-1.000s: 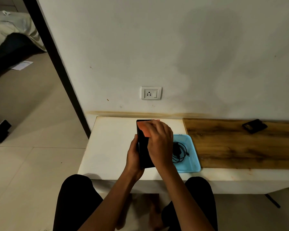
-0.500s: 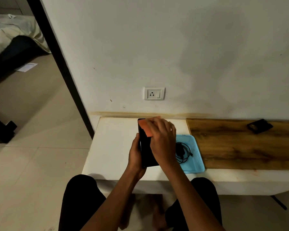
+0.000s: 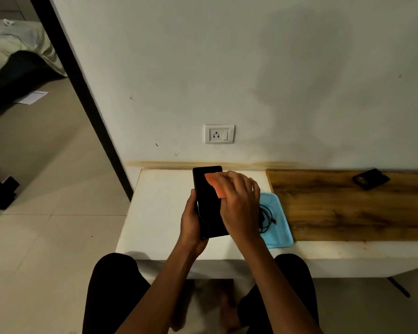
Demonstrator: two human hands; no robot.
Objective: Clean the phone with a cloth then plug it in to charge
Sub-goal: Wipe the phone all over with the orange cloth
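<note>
A black phone (image 3: 206, 201) is held above the white table (image 3: 159, 213), screen up. My left hand (image 3: 191, 222) grips its lower left side. My right hand (image 3: 239, 203) holds an orange cloth (image 3: 215, 185) against the upper right of the screen; most of the cloth is hidden under the fingers. A coiled black charger cable (image 3: 266, 218) lies in a light blue tray (image 3: 280, 227) just right of my right hand. A white wall socket (image 3: 219, 134) with a switch sits on the wall above the table.
A wooden board (image 3: 348, 208) covers the table's right part, with a small black object (image 3: 371, 178) at its far end. A dark door frame (image 3: 82, 88) and tiled floor are on the left. My knees are at the table's front edge.
The cloth and my right hand have slid a little rightward on the screen, uncovering more of the phone's top left. The camera view has shifted slightly.
</note>
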